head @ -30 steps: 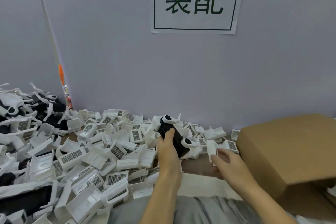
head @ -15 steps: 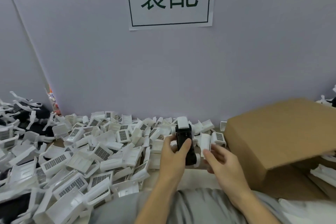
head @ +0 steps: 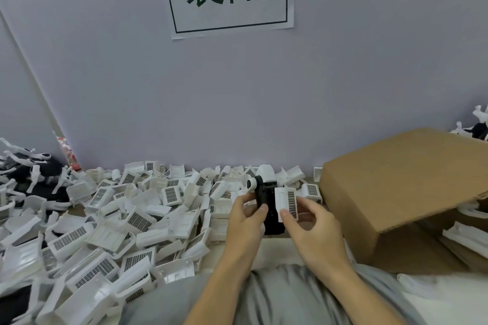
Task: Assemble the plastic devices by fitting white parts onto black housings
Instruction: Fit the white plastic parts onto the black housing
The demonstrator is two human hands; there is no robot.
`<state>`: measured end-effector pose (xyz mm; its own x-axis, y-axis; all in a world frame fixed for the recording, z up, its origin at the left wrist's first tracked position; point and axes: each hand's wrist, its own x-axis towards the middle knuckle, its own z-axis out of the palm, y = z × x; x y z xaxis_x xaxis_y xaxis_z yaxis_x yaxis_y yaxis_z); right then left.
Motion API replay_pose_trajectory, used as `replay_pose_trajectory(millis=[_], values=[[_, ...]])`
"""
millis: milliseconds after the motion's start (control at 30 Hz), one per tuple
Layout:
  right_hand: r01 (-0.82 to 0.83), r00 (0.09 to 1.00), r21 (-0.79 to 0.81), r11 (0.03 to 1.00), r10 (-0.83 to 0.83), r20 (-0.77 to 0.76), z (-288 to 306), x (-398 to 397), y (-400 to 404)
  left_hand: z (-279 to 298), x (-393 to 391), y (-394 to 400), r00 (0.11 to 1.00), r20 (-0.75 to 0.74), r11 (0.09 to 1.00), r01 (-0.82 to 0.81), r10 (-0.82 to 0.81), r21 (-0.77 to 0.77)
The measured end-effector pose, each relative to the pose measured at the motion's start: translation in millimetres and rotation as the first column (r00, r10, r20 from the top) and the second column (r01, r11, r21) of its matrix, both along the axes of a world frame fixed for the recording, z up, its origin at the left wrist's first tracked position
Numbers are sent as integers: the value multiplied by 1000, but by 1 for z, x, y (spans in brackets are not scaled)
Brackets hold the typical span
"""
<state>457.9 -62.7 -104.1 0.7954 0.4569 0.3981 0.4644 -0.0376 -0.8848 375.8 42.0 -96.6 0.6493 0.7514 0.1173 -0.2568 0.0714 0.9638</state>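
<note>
The fitting step is in hand: the left hand [head: 247,215] grips the housing [head: 268,207] while the right hand [head: 313,224] pinches a white part [head: 286,200] against it, which likely needs aligning and pressing home.

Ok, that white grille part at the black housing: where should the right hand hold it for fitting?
Probably by its lower edge and plain side walls, from the right. The white grille part stands upright against the black housing, which the left hand grips from the left. The right hand already pinches it low, keeping its mating side unobstructed.
</note>
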Motion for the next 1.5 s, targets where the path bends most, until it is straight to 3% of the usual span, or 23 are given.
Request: replay_pose_trajectory(millis=[167, 533, 700, 900, 1167, 1400, 1500], values=[[26, 999, 7, 1000, -26, 21, 1, -2, -1, -1, 0, 0, 998, -56, 992, 35, -28, 117], [93, 994, 29, 995, -94, 59, 0, 0, 0, 7, -6, -9, 977, -49, 960, 213, -208, 180], [68, 990, -7, 998, -66, 128, -1, 1, 1, 5, -6, -8, 981, -41, 966, 193, -189, 170], [37, 949, -23, 999, -28, 313, 0, -4, 2, 2, -5, -7, 985, -32, 978, 172, -169, 117], [21, 948, 12, 1000, -24, 316, -3, -3, 3, 0, -2, -4, 986, 21, 979, 161, -165, 121], [-31, 926, -108, 994, 69, 371, -4, -3, 4, -3, -3, -2, 996, 39, 992, 79, -83, 103], [-5, 924, -79, 997, 35, 380, -4, -4, 4, -2, -2, -2, 996, 32, 990, 81, -86, 116]])
